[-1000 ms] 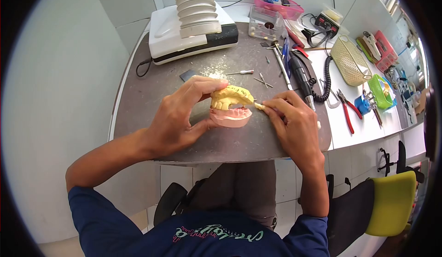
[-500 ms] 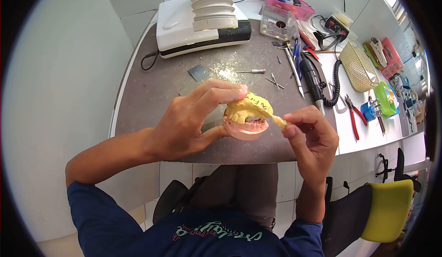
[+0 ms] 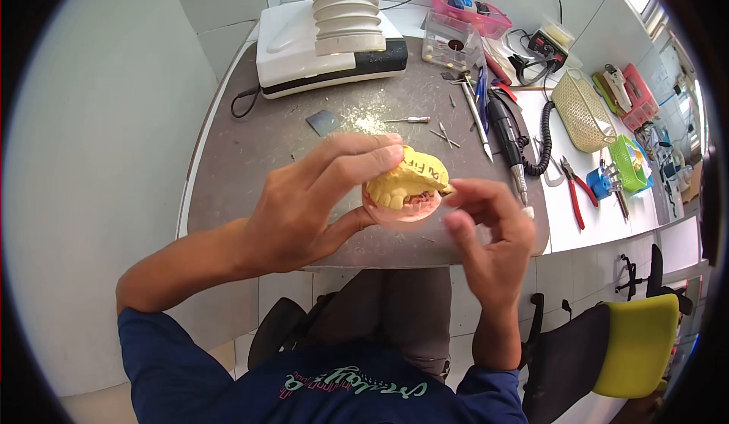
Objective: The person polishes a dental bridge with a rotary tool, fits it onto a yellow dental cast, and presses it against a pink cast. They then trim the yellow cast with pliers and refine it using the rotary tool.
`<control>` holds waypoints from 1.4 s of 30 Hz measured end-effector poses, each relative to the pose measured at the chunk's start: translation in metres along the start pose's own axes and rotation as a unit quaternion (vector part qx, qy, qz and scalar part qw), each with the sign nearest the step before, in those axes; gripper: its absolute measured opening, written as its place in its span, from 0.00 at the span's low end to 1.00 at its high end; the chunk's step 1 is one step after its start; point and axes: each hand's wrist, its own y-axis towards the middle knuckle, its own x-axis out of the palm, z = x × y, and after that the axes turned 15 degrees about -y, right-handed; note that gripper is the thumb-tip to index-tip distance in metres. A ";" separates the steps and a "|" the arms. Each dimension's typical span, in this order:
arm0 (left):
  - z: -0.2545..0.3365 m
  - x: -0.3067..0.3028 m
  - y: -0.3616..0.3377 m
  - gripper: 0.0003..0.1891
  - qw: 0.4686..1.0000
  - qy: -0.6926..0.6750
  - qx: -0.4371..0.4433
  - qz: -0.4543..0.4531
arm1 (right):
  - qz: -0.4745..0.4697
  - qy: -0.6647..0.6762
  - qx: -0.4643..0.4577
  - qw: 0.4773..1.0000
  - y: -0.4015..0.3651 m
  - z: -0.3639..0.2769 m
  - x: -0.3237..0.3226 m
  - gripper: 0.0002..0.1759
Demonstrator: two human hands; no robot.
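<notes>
My left hand [image 3: 307,196] grips a dental model, fingers over the top and thumb against the lower side. Its upper part is a yellow cast [image 3: 414,172] with handwritten letters and teeth. Below that sits a pink base [image 3: 402,215], meeting the teeth. To the right, my right hand [image 3: 493,234] has its index fingertip right at the cast's right end, while the thumb is spread away, slightly blurred. A small whitish piece [image 3: 529,212] shows beside the right knuckles, just below the tip of a black handpiece [image 3: 507,132].
Pale shavings [image 3: 368,113] and a dark square sheet [image 3: 323,122] lie beyond the model. A white machine [image 3: 326,56] with a ribbed hose [image 3: 348,14] stands at the back. Red-handled pliers [image 3: 575,196], a beige basket [image 3: 581,109] and a metal tool [image 3: 477,116] are on the right.
The yellowish elongated piece that my right fingers pinched at the cast's right end is gone from between them. Thumb and index finger have parted, and the grey patch among the teeth no longer shows.
</notes>
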 end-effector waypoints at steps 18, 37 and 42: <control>0.032 0.023 -0.023 0.31 0.965 0.099 -0.200 0.139 | 0.008 -0.175 -0.002 0.985 0.020 0.012 -0.013 0.08; 0.023 -0.003 -0.028 0.26 0.974 0.186 -0.127 0.004 | -0.015 -0.240 -0.045 0.970 0.013 0.014 -0.005 0.06; 0.026 0.002 -0.024 0.20 0.974 0.085 -0.207 0.036 | -0.018 -0.007 0.005 1.000 0.013 0.023 0.000 0.05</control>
